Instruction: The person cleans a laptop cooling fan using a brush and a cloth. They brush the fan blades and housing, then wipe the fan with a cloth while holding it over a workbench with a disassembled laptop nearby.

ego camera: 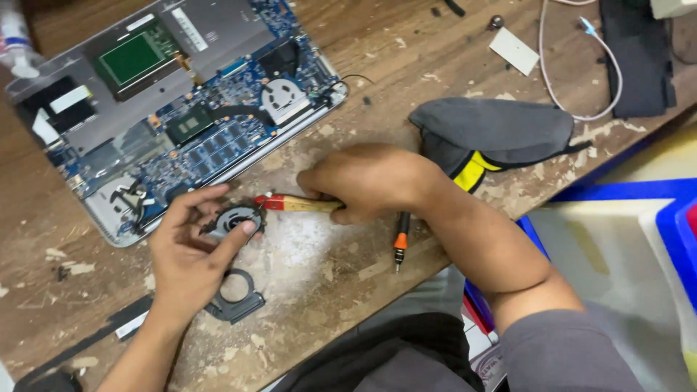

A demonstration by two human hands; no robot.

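1. Both hands are at work over the scarred wooden bench (319,276): the left hand (190,254) is curled around a small round cooling fan (234,218), thumb on top and fingers beneath, holding it just off the bench surface, near the front edge of the open laptop (181,109)
2. Closed in a fist, the right hand (367,181) grips a brush with a pale wooden handle and red ferrule (290,204); its tip meets the fan at the edge nearest the left thumb
3. Done so far, judging by how things lie: the laptop's bottom cover is off and its board, chips and copper heat pipe are bare; the fan is out of the machine and in hand; a dark fan cover plate (236,297) with a round opening lies apart on the bench just below the left hand
4. In hand now: brushing the fan itself appears to be under way
5. Left, as far as can be judged: a second fan (282,98) sits in place on the board, the loose plate is not yet rejoined to the fan, and the laptop is open
6. Nearby: an orange-collared screwdriver (399,243) lies just under the right wrist, and a grey pouch with yellow trim (501,138) rests beyond the forearm
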